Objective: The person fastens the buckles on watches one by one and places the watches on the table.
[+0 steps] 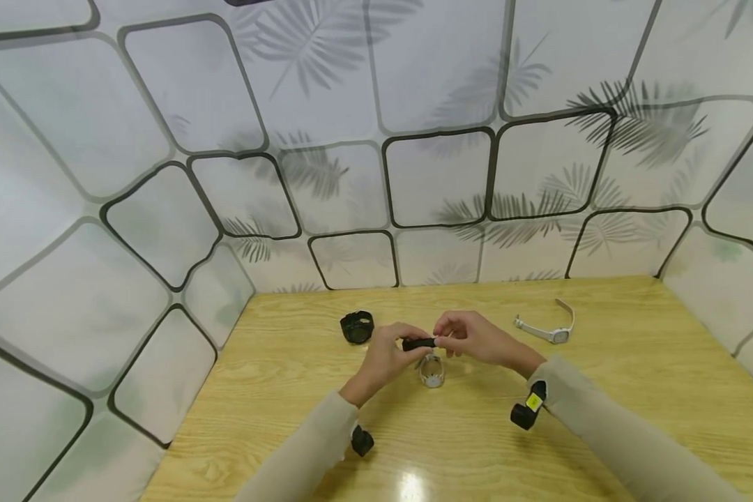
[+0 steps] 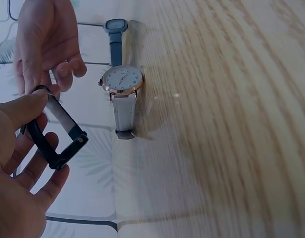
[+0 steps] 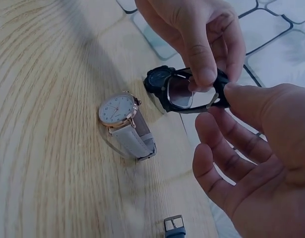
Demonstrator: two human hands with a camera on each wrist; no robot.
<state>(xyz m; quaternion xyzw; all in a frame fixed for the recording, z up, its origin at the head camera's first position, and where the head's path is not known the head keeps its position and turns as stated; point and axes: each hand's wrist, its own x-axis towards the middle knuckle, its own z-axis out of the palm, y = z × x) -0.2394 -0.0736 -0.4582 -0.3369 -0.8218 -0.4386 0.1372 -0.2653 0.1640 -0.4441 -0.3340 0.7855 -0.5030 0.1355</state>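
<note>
My left hand (image 1: 389, 355) grips a black wristwatch (image 2: 68, 151) with a squarish case, thumb on one side and fingers on the other. Its strap is bent round into a loop, raised over the table. At the strap's end, my right hand (image 1: 473, 338) pinches it between thumb and index finger, the other fingers loosely bent below. Just under both hands, a white-strapped watch (image 3: 117, 109) with a rose-gold rim and white dial stands on its looped strap. The table hides nothing of it, though the hands come close to it in the head view.
A chunky black watch (image 1: 356, 326) sits on the wooden table (image 1: 276, 390) left of the hands. To the right lies a pale watch (image 1: 560, 336) with its strap spread out. Patterned cloth (image 1: 439, 181) walls in the table's back and sides.
</note>
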